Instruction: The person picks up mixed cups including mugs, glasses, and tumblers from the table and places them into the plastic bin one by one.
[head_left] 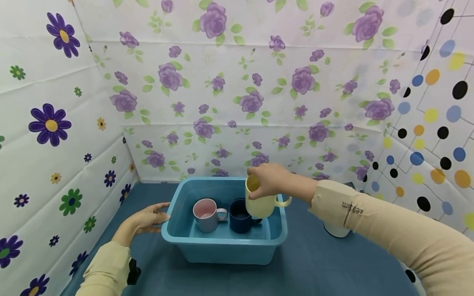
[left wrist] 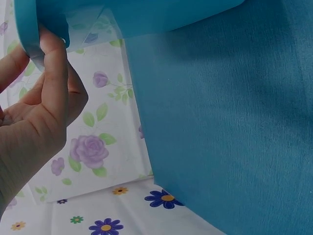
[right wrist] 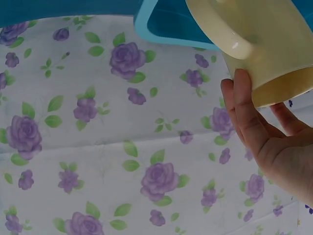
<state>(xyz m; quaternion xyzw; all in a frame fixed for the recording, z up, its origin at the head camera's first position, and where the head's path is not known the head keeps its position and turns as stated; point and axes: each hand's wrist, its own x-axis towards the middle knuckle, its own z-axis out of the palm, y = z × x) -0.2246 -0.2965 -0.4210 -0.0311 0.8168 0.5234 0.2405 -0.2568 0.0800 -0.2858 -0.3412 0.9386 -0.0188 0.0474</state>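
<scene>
A blue plastic tub (head_left: 226, 253) stands on the table. My left hand (head_left: 148, 218) grips its left rim, and in the left wrist view the fingers (left wrist: 55, 73) hook under the rim edge. Inside the tub, a pink and grey mug (head_left: 208, 222) sits to the left of a dark navy mug (head_left: 240, 224). My right hand (head_left: 268, 181) holds a pale yellow mug (head_left: 261, 206) by its rim, over the tub's right part. The yellow mug is tilted, its handle toward the right, and it overlaps the navy mug in the head view.
A white rounded object (head_left: 337, 229) stands on the blue table (head_left: 318, 267) right of the tub, partly hidden behind my right sleeve. Flower-printed sheeting (head_left: 252, 139) rises behind the table, with patterned walls at left and right.
</scene>
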